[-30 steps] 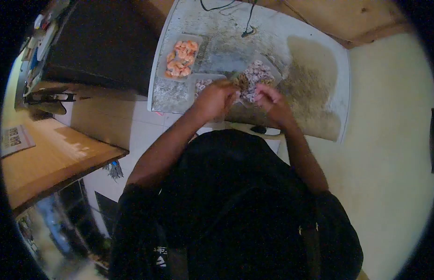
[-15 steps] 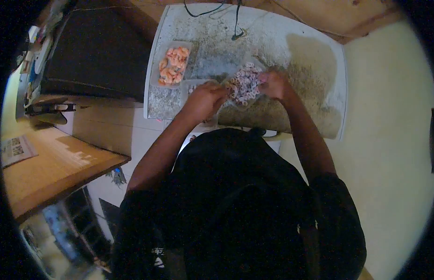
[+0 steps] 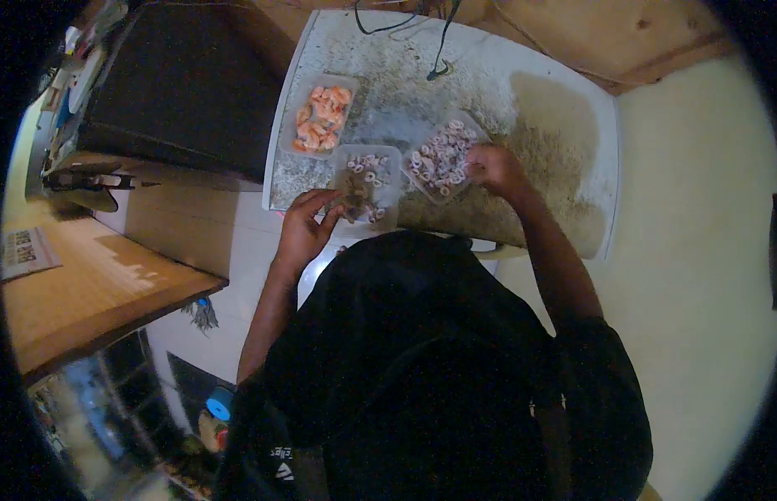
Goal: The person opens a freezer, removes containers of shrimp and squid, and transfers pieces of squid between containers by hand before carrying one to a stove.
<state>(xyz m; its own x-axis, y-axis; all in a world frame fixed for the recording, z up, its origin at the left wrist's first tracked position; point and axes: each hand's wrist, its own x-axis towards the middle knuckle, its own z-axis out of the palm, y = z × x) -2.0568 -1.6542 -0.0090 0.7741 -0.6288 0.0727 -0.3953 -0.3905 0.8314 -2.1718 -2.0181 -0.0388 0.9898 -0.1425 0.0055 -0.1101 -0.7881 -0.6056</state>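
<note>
Speckled grey counter carries three clear plastic trays of seafood side by side, within reach. Right hand pinches pale squid rings at the right tray; left hand, fingers loosely spread and empty, hovers beside the middle tray.

Three trays crowd tabletop left half; right half bare, cable at far edge

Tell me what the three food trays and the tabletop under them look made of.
The three trays: thin clear plastic, probably, since the tabletop shows through their pale glossy rims. The tabletop: hard white sheet, perhaps laminate or painted metal, matte, heavily speckled and stained brown; hard to tell which.
</note>
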